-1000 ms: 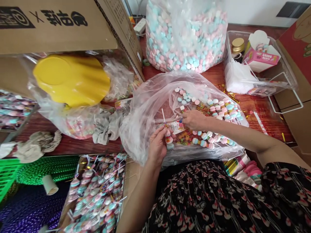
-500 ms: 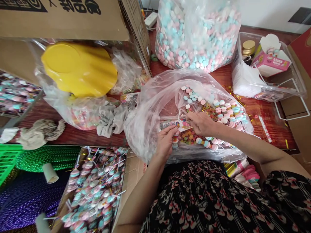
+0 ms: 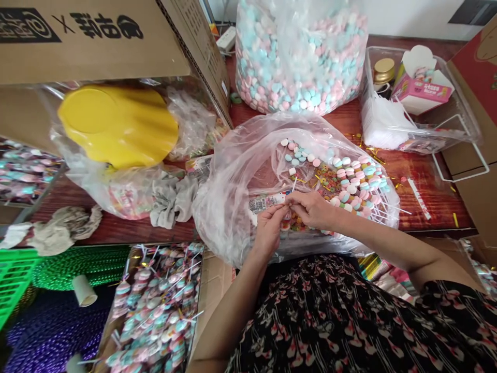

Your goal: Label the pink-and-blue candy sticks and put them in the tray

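Note:
My left hand (image 3: 267, 231) and my right hand (image 3: 310, 210) meet low in the middle of the view, fingertips together at the end of a printed plastic wrapper (image 3: 267, 203). Both pinch it, and whatever lies inside is hidden by my fingers. Below them sits an open clear plastic bag (image 3: 229, 207) holding pastel candy-disc lollipop sticks (image 3: 351, 181) and small colourful ring candies (image 3: 306, 194). Nearer my left forearm, a cardboard tray (image 3: 155, 311) holds many wrapped candy sticks.
A huge bag of pink and blue candy discs (image 3: 298, 57) stands behind. To the left lie a yellow lid (image 3: 116, 127) in plastic, a cardboard box (image 3: 85, 41) and grey cloth (image 3: 173, 202). A clear bin (image 3: 382, 124) sits at right on the red-brown wooden table (image 3: 423, 202).
My hands have drawn closer together around the wrapper's end. The candy stick that showed below my left hand is now hidden. The view has shifted slightly.

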Demonstrator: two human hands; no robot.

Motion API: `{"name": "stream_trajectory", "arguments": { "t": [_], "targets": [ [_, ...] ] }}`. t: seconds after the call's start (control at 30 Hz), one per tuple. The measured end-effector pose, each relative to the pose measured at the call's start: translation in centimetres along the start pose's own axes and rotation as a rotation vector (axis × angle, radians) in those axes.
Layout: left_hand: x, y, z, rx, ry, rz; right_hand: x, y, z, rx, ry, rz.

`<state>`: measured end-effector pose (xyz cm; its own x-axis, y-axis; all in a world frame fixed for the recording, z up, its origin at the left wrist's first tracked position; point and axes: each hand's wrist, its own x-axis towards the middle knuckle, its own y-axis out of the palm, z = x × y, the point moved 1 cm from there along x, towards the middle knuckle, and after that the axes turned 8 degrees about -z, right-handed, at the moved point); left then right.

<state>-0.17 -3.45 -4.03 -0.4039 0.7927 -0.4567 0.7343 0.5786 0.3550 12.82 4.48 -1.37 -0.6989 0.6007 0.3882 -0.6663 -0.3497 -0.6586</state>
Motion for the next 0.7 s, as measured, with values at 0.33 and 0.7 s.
{"name": "stream_trajectory", "arguments": {
  "t": [0.33,0.7],
  "targets": [
    [-0.5,-0.2,-0.6,0.051,0.128,0.071,-1.8,0.1,2.1,0.287,0.267,-0.229],
    [-2.1,-0.2,-3.8,0.656,0.602,0.402,-2.6,-0.6,0.0,0.761,0.538,0.106]
  ]
}}
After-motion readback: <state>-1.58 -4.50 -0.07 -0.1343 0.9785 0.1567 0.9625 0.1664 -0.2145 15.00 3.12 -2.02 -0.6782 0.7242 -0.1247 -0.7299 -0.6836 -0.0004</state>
